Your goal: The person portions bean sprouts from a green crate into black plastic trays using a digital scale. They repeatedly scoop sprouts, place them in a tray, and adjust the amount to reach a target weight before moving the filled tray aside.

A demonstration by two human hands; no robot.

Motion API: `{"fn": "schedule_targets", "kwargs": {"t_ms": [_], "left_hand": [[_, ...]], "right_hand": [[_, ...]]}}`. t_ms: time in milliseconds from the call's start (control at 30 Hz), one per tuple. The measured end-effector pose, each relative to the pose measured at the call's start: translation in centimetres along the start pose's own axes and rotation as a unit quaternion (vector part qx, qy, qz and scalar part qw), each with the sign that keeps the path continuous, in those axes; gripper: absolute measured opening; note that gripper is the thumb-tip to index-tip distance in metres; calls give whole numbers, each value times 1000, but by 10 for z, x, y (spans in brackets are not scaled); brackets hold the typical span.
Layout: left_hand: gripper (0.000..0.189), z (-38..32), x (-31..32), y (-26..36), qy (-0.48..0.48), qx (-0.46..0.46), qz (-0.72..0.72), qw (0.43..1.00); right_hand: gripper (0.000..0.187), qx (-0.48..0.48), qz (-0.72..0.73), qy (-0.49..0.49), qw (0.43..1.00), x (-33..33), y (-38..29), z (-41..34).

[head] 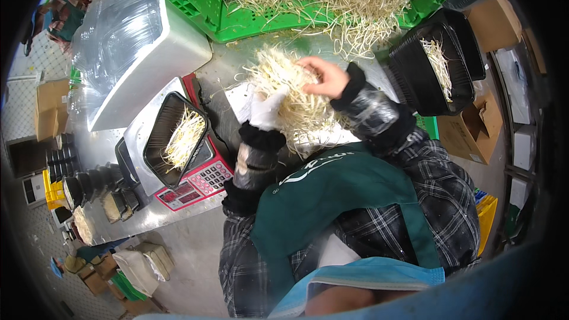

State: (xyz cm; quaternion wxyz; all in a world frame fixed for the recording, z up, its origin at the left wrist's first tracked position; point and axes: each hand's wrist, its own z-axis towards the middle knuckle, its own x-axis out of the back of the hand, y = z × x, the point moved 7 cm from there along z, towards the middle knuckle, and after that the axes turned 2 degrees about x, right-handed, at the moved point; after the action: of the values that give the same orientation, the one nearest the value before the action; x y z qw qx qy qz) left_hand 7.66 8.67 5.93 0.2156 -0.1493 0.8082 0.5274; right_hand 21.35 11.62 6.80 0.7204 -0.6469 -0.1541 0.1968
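A loose clump of bean sprouts (284, 75) lies over a white sheet (240, 100) on the metal table before me. My left hand (268, 107), in a white glove, holds the clump from its near left side. On its right side my bare right hand (326, 78) has its fingertips in the sprouts, thumb and fingers curled around some strands. To the left, a black plastic tray (153, 151) with sprouts in it sits tilted on a red digital scale (209, 178). At the far side, a green plastic crate (249, 26) holds a large heap of sprouts, some spilling over its near edge.
Stacked black trays (409, 66) stand at the right, the top one holding a few sprouts. A white foam box (178, 35) with clear plastic film (120, 26) is at the upper left. Several filled trays (118, 204) line the table's left end. Cardboard boxes (475, 129) stand beyond the right side.
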Motion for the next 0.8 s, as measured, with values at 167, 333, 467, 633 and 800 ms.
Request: {"fn": "schedule_targets", "kwargs": {"t_ms": [167, 333, 467, 633, 800], "left_hand": [[43, -12, 56, -7, -19, 27, 42, 999], [52, -33, 64, 0, 40, -69, 2, 997], [55, -15, 100, -25, -23, -42, -31, 998], [58, -21, 64, -21, 42, -48, -46, 997], [70, -33, 95, -13, 83, -62, 26, 994]], "right_hand": [[52, -176, -163, -23, 970, 72, 15, -1], [52, 16, -543, 112, 832, 73, -16, -24], [51, 115, -538, -46, 834, -6, 4, -43], [38, -68, -624, -12, 778, 61, 29, -31], [39, 13, -513, 25, 858, 81, 8, -23]]}}
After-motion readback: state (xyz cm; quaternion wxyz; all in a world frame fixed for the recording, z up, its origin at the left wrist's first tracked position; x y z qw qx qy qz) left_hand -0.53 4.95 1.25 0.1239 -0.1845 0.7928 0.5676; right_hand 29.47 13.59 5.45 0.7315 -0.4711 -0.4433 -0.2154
